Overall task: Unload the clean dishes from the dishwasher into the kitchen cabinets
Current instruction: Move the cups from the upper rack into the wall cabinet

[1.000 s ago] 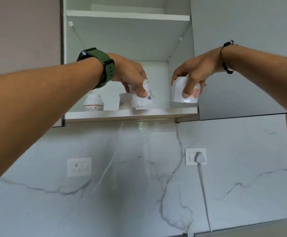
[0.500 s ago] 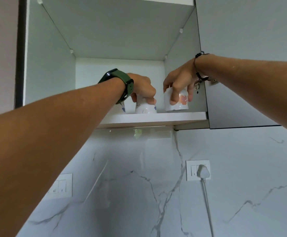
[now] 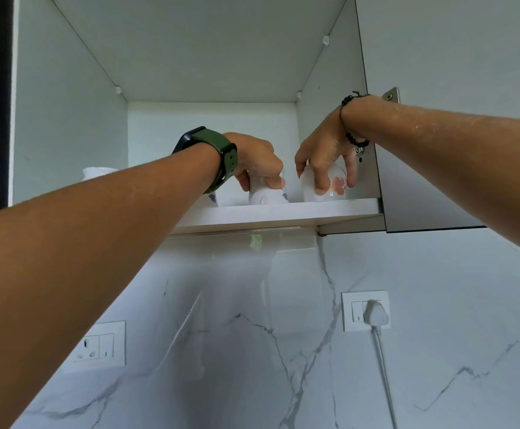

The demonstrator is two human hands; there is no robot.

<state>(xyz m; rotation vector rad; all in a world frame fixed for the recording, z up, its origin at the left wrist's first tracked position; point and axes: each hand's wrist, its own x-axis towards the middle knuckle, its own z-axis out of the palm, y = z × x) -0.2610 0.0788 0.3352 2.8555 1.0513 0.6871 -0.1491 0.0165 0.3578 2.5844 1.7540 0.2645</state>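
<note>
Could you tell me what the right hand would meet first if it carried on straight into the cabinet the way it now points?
Probably the cabinet's back wall; nothing shows beyond the right hand and its cup, though depth is unclear.

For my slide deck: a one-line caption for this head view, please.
Left hand and right hand each grip a white cup on the open cabinet's bottom shelf.

Seen from below: open wall cabinet (image 3: 67, 97), both arms reached up to its bottom shelf (image 3: 283, 212). White cup w/ blue print (image 3: 268, 196) is gripped from above by left hand (image 3: 257, 159), green watch (image 3: 212, 156) on wrist. Just right of it, white cup w/ orange flower (image 3: 326, 188) is held by right hand (image 3: 325, 150), black bead bracelet (image 3: 350, 125) on wrist. Another white piece (image 3: 96, 173) is seen far left on shelf. Below: marble backsplash (image 3: 252, 351), two sockets, right one (image 3: 365, 311) w/ plug in.
</note>
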